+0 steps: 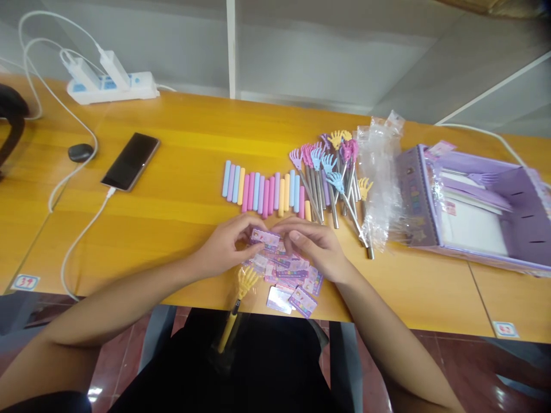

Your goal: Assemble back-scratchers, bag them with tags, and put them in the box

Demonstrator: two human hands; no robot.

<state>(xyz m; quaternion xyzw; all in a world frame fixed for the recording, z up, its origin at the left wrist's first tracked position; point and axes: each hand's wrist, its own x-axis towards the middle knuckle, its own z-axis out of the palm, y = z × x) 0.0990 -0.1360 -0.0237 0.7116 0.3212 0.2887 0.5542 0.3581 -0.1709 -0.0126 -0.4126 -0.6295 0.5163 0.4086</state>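
Between the thumb and fingers of my left hand (229,245) is a small purple printed card (264,237), at the top of a clear plastic bag. Inside that bag a yellow hand-shaped back scratcher (247,282) hangs down past the table's front edge. My right hand (317,244) is closed at the card's right side, its curled fingers hiding whatever they pinch. Beneath both hands lies a loose pile of similar purple cards (293,269); one pale shiny card (279,299) is among them.
Beyond my hands lies a row of pastel tubes (262,192). To its right are several back scratchers (336,180), clear bags (381,183) and an open purple box (531,229). A phone (130,162), white cables and a power strip (144,86) occupy the left.
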